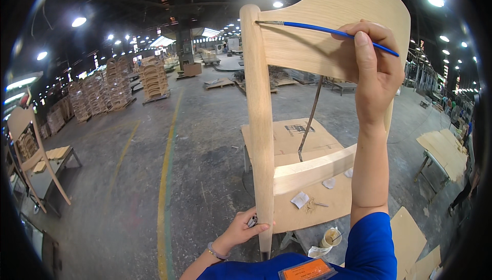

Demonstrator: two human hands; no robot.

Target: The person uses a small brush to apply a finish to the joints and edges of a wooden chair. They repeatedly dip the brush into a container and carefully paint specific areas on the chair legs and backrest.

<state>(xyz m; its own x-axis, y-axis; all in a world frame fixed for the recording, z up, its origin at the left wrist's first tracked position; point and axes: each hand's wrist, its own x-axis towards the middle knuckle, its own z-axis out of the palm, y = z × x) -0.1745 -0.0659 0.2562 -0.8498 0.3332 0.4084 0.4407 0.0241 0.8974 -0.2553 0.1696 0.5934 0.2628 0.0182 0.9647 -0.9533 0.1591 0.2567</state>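
Observation:
An unfinished pale wooden chair frame stands upright before me, its curved backrest panel [333, 5] at the top and its round left post [260, 111] running down. My right hand [376, 70] is closed on a thin blue-handled paintbrush [318, 28]. The bristle tip touches the post where it meets the panel. Low on that same post, my left hand [243, 230] is wrapped around the wood. A small dark, shiny object [252, 221] shows between its fingers, too hidden to name. A crossrail [315, 170] joins the post lower down.
Behind the frame, a cardboard-covered table [282, 144] carries white scraps [300, 199] and a thin stick. A cup of tan paste [331, 237] stands nearby. Another chair frame [31, 146] leans at the left. Wrapped stacks [105, 87] fill the far left; a cardboard-topped bench [443, 152] is at right.

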